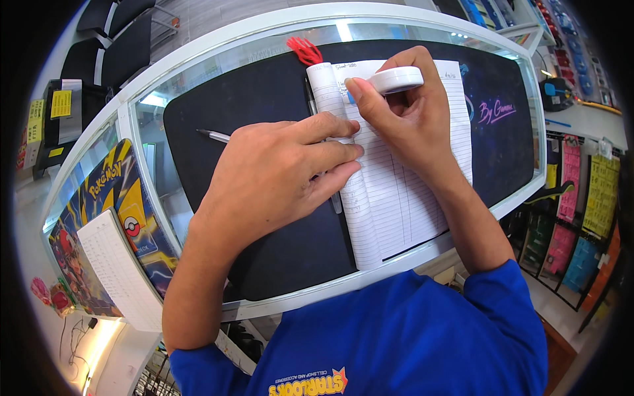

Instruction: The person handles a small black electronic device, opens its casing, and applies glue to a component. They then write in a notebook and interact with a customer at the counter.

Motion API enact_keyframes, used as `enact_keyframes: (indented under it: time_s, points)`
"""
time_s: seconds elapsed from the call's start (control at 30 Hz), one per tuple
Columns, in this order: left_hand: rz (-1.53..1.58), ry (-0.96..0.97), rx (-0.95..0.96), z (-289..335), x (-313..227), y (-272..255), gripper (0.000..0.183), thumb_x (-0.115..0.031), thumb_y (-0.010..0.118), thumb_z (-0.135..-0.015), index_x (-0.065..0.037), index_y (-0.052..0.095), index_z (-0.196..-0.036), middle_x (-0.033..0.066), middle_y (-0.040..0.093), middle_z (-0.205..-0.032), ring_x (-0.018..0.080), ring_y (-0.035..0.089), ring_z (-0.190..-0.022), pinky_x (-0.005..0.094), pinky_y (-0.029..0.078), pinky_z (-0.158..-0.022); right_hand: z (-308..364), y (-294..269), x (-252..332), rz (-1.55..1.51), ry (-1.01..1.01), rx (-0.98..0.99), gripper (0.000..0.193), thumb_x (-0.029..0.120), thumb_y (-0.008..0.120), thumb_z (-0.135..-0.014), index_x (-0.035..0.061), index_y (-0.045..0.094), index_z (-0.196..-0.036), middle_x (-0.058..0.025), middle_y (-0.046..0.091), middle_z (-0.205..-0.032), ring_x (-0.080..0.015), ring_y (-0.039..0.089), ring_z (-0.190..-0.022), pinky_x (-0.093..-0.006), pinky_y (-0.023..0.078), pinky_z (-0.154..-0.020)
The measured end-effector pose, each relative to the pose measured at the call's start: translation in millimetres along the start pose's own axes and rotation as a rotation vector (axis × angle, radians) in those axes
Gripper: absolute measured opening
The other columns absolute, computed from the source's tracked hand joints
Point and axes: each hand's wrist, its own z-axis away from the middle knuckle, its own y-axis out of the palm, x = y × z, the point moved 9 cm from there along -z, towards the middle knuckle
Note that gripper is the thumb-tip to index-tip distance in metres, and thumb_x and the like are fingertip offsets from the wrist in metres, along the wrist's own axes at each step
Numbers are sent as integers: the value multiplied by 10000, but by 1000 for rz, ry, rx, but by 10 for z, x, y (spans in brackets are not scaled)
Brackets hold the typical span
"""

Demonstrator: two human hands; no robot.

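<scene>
A lined notebook (416, 191) lies on a black mat, its left pages rolled back along the spine side. My left hand (284, 158) rests across the rolled edge, fingers stretched out and pressing on the paper. Near the top of the page, my right hand (416, 125) grips a round white correction tape dispenser (397, 80). Its bluish tip is against or just over the handwritten lines; contact is hard to tell. A pen (214, 136) sticks out from beneath my left hand. Red yarn strands (304, 51) show at the notebook's top left.
The black mat (191, 112) covers a glass counter with a white frame (125, 125). A colourful yellow and blue board (99, 191) and a written pad (112, 264) are at the left. Hanging packs (571, 185) line a rack at the right. Black chairs (122, 53) stand beyond.
</scene>
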Motion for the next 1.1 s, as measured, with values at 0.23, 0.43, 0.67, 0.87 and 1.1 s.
enact_keyframes:
  time_s: [0.23, 0.43, 0.67, 0.87, 1.1]
  points:
    - [-25, -6, 10, 18, -45, -16, 160, -184, 773, -883, -138, 826, -1027, -1, 766, -1130, 202, 747, -863, 315, 584, -744, 24, -25, 16, 62, -26, 5, 348, 241, 838, -906, 45, 560, -978, -32, 682, -784, -55, 629, -705, -228, 495, -614]
    - [-41, 21, 23, -27, -131, -77, 168, -195, 747, -918, -124, 818, -1052, 9, 766, -1174, 212, 761, -920, 311, 600, -807, -137, -450, -367, -632, 327, -80, 311, 369, 739, -972, 106, 585, -1034, -18, 646, -781, -67, 574, -663, -239, 452, -579]
    - [-30, -38, -168, -5, -314, -377, 209, -171, 671, -987, -91, 770, -1153, 43, 741, -1233, 238, 743, -1024, 331, 584, -880, -137, -1825, -411, 449, 196, -303, 599, 420, 839, -843, -3, 593, -1188, -129, 652, -986, -237, 658, -940, -368, 545, -817]
    - [725, -90, -393, -401, -687, -893, 380, -277, 436, -1139, -15, 648, -1313, 122, 727, -1186, 133, 710, -890, 273, 545, -834, 229, -1714, 401, 1240, -480, -322, 636, 383, 816, -890, 87, 619, -1417, -140, 660, -986, -221, 672, -875, -337, 535, -742]
    - [141, 444, -202, -790, -1894, -593, 451, -391, 627, -1037, -136, 600, -1408, 129, 675, -1294, 325, 646, -1191, 447, 384, -1131, 463, -722, 1466, 164, -602, 187, 271, 154, 616, -992, 8, 649, -1217, -60, 640, -794, -169, 652, -746, -329, 530, -678]
